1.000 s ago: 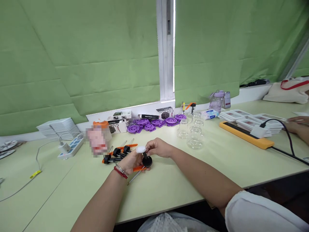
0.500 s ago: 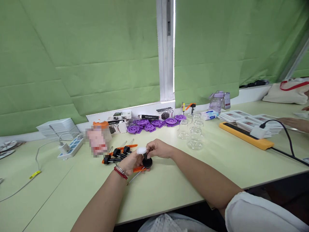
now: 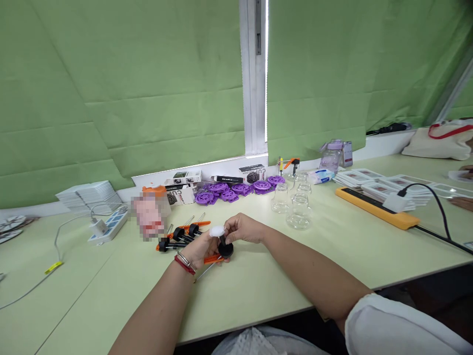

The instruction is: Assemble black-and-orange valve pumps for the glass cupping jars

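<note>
My left hand [image 3: 201,250] is wrapped round a black-and-orange part with a round black cap [image 3: 225,250], a black stem, an orange lever and a thin metal rod. The rod slants down to the left under the hand. A white oval piece [image 3: 217,230] is at my left thumb; I cannot tell whether it is a thumb cover or a separate pad. My right hand [image 3: 238,228] is closed, fingertips pinching at the black stem. Left of my hands lie several similar black-and-orange parts [image 3: 179,234] with metal rods.
Several clear glass jars [image 3: 299,214] stand right of my hands. Purple wheel-like pieces [image 3: 240,189] and printed boxes [image 3: 181,195] line the back. A yellow power strip [image 3: 375,208] lies at right, a white one [image 3: 109,226] at left. A co-worker's hand [image 3: 461,202] shows far right.
My hands and the part they hold stay almost still. At the far right, the co-worker's hands have shifted over the papers.
</note>
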`<state>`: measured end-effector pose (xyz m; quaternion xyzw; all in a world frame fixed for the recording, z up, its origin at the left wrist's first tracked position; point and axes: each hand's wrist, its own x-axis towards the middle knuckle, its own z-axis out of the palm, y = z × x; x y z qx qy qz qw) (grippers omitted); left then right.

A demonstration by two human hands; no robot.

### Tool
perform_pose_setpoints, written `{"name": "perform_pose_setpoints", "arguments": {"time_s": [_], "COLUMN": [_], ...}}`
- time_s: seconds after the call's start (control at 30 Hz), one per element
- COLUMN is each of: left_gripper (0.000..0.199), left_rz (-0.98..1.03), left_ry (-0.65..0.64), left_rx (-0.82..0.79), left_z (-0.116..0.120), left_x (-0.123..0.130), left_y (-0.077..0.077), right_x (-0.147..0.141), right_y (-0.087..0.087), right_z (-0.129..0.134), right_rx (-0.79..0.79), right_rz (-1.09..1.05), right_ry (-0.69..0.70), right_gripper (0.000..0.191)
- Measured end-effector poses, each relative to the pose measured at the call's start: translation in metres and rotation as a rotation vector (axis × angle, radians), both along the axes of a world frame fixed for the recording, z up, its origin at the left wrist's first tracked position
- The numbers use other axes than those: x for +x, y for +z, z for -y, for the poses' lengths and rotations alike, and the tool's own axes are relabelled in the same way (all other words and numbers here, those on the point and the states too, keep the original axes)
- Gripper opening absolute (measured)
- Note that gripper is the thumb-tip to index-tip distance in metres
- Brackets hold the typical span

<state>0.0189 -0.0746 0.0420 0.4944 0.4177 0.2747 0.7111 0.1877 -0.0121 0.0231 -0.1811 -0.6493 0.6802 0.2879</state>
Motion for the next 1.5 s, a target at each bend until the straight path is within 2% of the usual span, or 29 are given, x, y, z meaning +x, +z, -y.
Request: {"name": "perform_pose_setpoints", "arguments": {"time_s": [0.97,1.5], "left_gripper": [0.039,0.037], "left_rz": [0.009,0.021], "left_ry": [0.005,0.001], "left_rx": [-0.02,-0.014], "left_z": [0.0007,-0.0005], "left_x": [0.0011,0.0005], "left_y": [0.0029,0.0021], "right_x": [-0.0027,0.0008], "right_y": [-0.0048,-0.0011], "right_z": [0.0022,0.002], "right_rx": [-0.124,-0.072], "right_rz": [-0.002,0.011], "right_ry": [-0.112,-0.104], "right_gripper": [0.029,0.031]}}
